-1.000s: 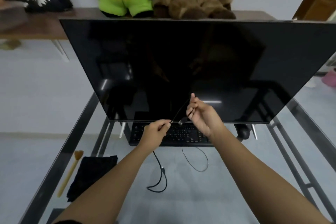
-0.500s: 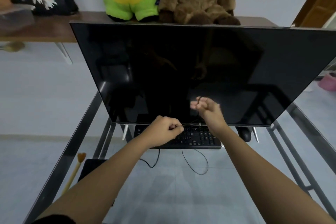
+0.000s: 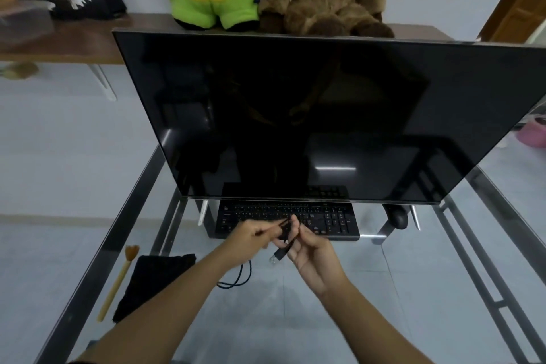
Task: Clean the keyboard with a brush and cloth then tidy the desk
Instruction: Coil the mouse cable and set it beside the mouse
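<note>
- A slim, pale wooden brush [image 3: 116, 284] with a tufted tip lies near the left edge of the glass desk [image 3: 399, 289], just beside a soft, black folded cloth [image 3: 153, 284].
- The left hand [image 3: 251, 238] pinches a thin black cable [image 3: 236, 285] with curled fingers.
- The right hand [image 3: 313, 251] grips the same cable, and its metal-tipped plug [image 3: 277, 255] dangles.
- The flat black keyboard [image 3: 328, 219] lies under the glossy monitor [image 3: 295, 112], just behind the hands.
- A rounded black mouse [image 3: 399, 219] sits to the right of the keyboard.

Glass desk [image 3: 97, 260]: keyboard [image 3: 325, 216], cloth [image 3: 153, 284], brush [image 3: 118, 284], mouse [image 3: 399, 219].
</note>
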